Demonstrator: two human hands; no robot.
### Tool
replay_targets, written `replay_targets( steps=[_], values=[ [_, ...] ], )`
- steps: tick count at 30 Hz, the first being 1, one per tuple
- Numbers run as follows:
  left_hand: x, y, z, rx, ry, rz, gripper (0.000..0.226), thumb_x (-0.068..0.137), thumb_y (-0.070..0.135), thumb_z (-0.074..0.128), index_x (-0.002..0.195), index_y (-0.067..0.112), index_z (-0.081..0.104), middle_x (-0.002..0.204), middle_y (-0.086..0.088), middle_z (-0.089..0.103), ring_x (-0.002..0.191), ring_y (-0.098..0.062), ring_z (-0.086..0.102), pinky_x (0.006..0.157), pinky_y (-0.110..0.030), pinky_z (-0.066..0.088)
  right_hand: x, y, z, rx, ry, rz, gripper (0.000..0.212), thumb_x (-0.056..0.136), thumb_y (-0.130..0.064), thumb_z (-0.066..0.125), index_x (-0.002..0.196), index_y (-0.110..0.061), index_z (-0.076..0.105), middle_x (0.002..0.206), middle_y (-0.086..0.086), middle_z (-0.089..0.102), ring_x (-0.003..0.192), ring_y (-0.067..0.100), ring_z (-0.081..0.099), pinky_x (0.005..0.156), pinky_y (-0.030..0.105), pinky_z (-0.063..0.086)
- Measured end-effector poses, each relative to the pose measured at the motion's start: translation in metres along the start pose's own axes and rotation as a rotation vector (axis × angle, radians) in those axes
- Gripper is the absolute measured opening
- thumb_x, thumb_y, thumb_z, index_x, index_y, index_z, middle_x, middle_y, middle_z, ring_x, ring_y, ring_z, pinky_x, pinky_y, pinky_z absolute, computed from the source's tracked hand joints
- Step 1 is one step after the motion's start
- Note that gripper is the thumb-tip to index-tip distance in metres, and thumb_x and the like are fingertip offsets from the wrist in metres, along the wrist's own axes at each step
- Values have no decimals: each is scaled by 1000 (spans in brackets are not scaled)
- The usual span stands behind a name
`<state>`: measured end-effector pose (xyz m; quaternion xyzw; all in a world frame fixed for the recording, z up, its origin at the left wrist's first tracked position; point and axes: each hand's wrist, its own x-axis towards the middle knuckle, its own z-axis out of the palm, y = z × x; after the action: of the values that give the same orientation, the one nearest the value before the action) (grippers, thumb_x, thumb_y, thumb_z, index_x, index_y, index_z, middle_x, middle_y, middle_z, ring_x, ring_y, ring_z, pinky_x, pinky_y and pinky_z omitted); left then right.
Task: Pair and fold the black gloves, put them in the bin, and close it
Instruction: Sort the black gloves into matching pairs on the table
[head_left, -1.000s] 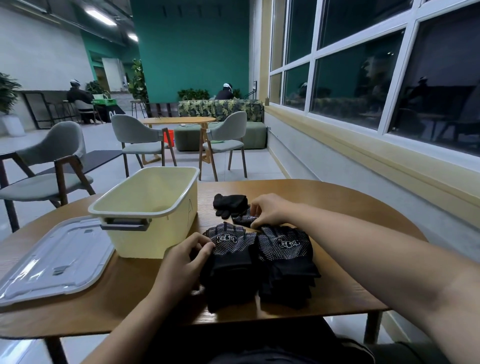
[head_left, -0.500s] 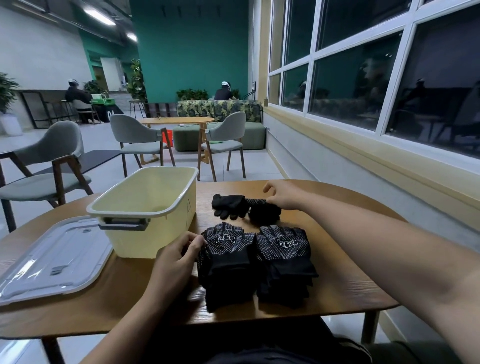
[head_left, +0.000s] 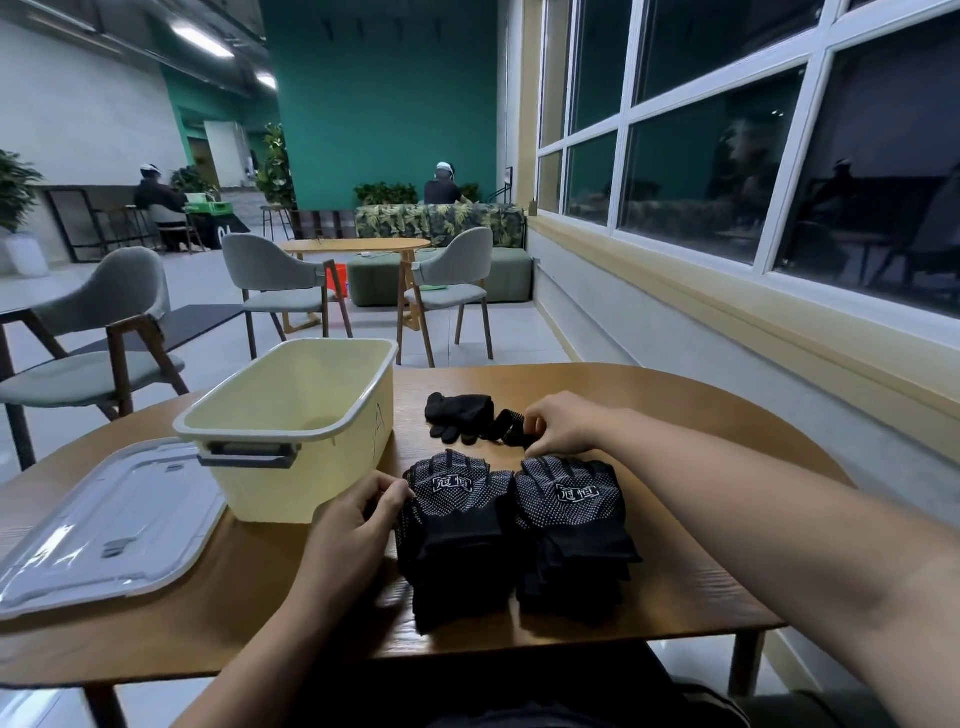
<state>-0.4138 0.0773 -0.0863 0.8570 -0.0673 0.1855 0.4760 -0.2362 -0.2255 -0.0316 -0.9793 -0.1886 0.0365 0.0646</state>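
Gloves, black with white dots on the palms, lie folded in two stacks side by side at the near middle of the table (head_left: 649, 400), the left stack (head_left: 457, 530) touching the right stack (head_left: 569, 525).

From the head view, the left grip (head_left: 358, 512) is closed on the left stack: its fingers curl against the stack's left edge near the top corner, and the wrist rests on the table.

The right grip (head_left: 563, 423) sits just beyond the right stack, thumb and fingertips pinching a ribbed black piece (head_left: 511, 431). This piece runs to a loose glove (head_left: 460, 413) lying flat farther back, its fingers pointing toward the person. Whether the ribbed piece is that glove's cuff or a second glove cannot be told.

A cream bin (head_left: 291, 478) stands open on the table just left of the stacks, with a grey handle on its near end; no gloves show inside it. Its clear lid (head_left: 104, 525) lies flat on the table to the left, its corner beside the bin's base.
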Motion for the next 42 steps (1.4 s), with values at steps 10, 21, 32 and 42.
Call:
replay_targets(
  steps=[10, 21, 32, 42],
  values=[
    [-1, 2, -1, 1, 1, -7, 22, 106, 35, 59, 92, 24, 72, 83, 12, 73, 81, -6, 66, 72, -29, 49, 3, 5, 8, -36, 86, 22, 17, 89, -29, 79, 98, -17, 75, 99, 1, 73, 92, 21, 66, 82, 41, 59],
    [-2, 3, -2, -26, -6, -19, 24, 106, 36, 57, 93, 22, 73, 88, 11, 75, 85, -6, 67, 79, -35, 53, 8, 13, 14, 26, 142, 39, 5, 98, -27, 72, 99, -23, 75, 105, 1, 72, 97, 24, 65, 89, 45, 58],
    [-3, 4, -1, -24, 1, -25, 24, 107, 34, 58, 91, 24, 73, 86, 12, 75, 84, -5, 66, 75, -31, 51, 7, 15, -36, 633, 303, 202, 12, 106, -18, 54, 112, -13, 63, 110, 9, 64, 97, 24, 61, 77, 37, 49],
    [-2, 4, -1, -27, 8, -37, 25, 107, 36, 57, 92, 24, 73, 81, 11, 72, 81, -6, 65, 73, -32, 49, -4, 5, -34, 746, 131, 277, 34, 110, -42, 50, 119, -9, 57, 111, 15, 67, 89, 26, 64, 73, 35, 55]
  ],
)
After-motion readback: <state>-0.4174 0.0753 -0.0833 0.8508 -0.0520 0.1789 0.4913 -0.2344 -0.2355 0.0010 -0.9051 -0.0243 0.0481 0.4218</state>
